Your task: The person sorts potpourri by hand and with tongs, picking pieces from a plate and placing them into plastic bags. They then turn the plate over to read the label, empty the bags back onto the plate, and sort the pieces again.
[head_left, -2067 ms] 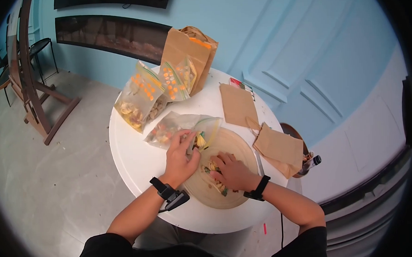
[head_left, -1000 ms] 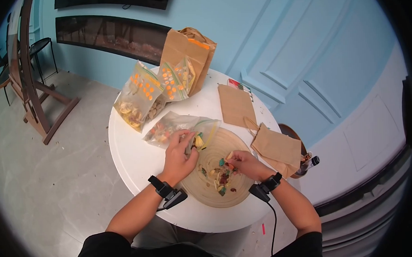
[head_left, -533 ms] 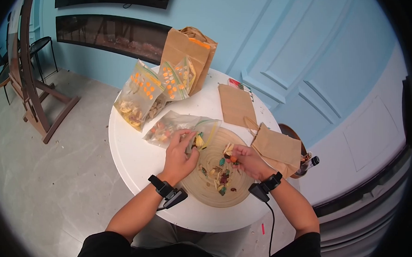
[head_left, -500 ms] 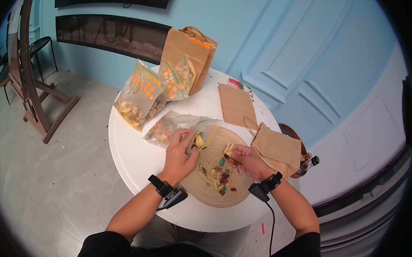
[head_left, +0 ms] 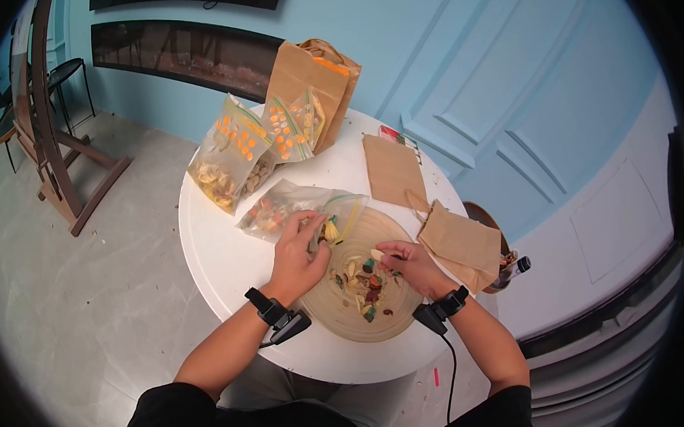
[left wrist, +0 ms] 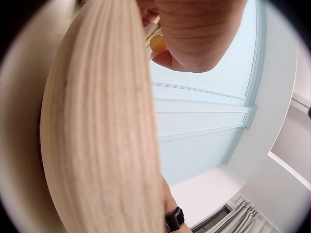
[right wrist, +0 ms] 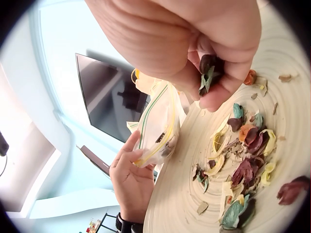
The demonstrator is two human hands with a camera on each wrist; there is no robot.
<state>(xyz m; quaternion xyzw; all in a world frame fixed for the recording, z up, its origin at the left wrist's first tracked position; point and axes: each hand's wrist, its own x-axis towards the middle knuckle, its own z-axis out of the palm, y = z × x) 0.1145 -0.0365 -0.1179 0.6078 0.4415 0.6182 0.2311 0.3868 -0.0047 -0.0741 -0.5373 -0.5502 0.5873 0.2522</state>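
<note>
My left hand (head_left: 294, 258) grips the mouth of a clear zip bag (head_left: 268, 211), thumb on the near side. Dried petals and a yellow piece show in the opening. The bag lies tilted at the far left of a round ridged wooden plate (head_left: 330, 314). Over the plate's right side, my right hand (head_left: 413, 268) pinches dried potpourri: a pale piece (head_left: 377, 255) at the fingertips and a dark piece with green (right wrist: 209, 75) within the curled fingers in the right wrist view. Below, a loose pile of potpourri (right wrist: 248, 170) is spread on the plate, with red, yellow, teal and orange pieces.
Filled zip bags with orange dots (head_left: 230, 153) stand at the table's back left, before a tall paper bag (head_left: 304, 80). A flat brown paper bag (head_left: 394, 170) and another with handles (head_left: 463, 242) lie right. The white round table (head_left: 213, 255) ends near the body.
My right hand has risen from the pile to the plate's right side with gathered pieces. An orange piece it held now lies on the plate. The left hand stays at the bag.
</note>
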